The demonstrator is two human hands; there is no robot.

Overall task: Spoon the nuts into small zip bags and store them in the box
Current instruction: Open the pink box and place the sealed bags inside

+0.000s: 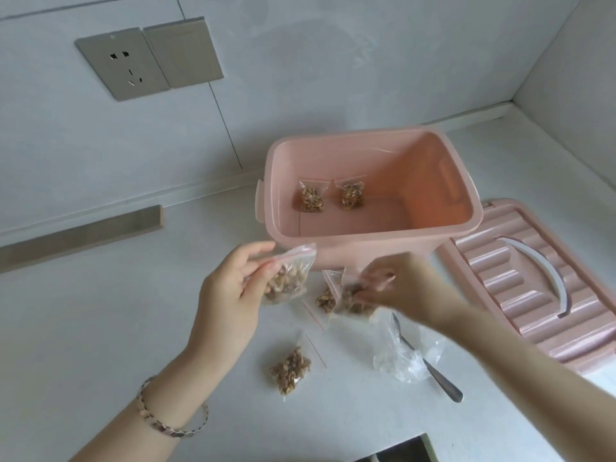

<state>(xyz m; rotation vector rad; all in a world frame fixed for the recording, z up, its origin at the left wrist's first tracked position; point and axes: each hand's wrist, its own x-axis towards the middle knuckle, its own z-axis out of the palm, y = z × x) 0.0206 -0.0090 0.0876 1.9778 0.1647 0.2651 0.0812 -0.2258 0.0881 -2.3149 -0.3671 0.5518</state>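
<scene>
A pink plastic box (443, 228) stands open on the white counter, with two filled zip bags (310, 198) (352, 194) on its floor. My left hand (230, 288) holds a zip bag of nuts (288, 278) in the air, just before the box's front wall. My right hand (396, 288) pinches another filled bag (353, 300) low over the counter; its motion blurs it. Beside that one lies a further bag (326, 300), and one more bag of nuts (290, 368) lies nearer to me. A metal spoon (440, 378) rests partly under an empty crumpled clear bag (400, 355).
The box's pink lid (533, 288) with a white handle lies flat to the right of the box. A wall with a socket plate (123, 63) rises behind the counter. A dark edge (400, 451) shows at the counter's front.
</scene>
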